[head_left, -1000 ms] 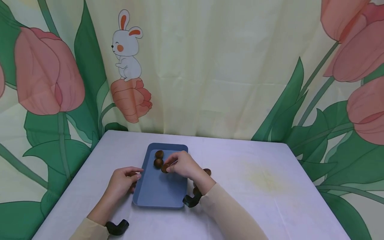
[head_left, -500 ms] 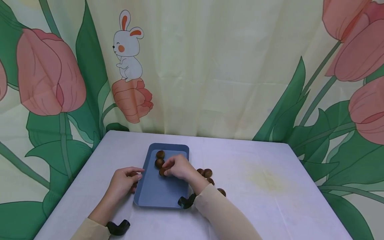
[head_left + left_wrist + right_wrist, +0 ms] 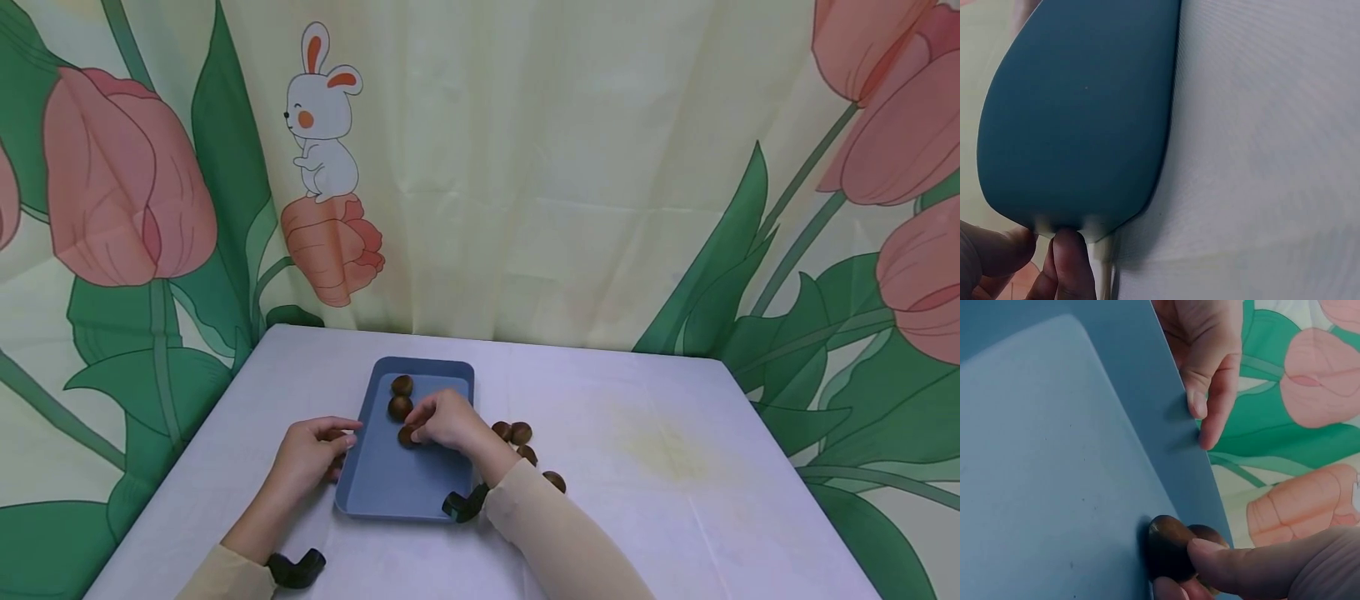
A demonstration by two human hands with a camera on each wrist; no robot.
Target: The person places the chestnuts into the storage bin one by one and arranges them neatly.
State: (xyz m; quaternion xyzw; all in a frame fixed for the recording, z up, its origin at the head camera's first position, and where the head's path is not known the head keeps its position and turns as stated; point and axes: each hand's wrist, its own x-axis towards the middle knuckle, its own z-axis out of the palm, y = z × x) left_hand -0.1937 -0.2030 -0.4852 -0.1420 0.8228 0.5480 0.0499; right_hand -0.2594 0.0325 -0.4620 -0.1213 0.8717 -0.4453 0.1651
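Observation:
A blue tray point(image 3: 450, 500) stands on the table, its long side toward my left hand. My right hand point(image 3: 444, 421) pinches a brown chestnut point(image 3: 1171, 549) between thumb and fingers, low against the tray floor. Two more chestnuts lie farther up the tray, the near one point(image 3: 401, 407) just below the far one point(image 3: 402, 385). My left hand point(image 3: 309, 452) rests its fingertips against the tray's left outer wall, thumb and finger loosely bent, as the left wrist view shows at the tray wall point(image 3: 1079, 125).
Several loose chestnuts point(image 3: 521, 432) lie on the white cloth point(image 3: 637, 517) to the right of the tray, partly behind my right forearm. A curtain point(image 3: 525, 167) printed with tulips and a rabbit hangs behind the table.
My right hand has shifted the chestnut it pinches slightly toward the near side of the tray, apart from the other two. More loose chestnuts show beside my right forearm. The left hand stays put.

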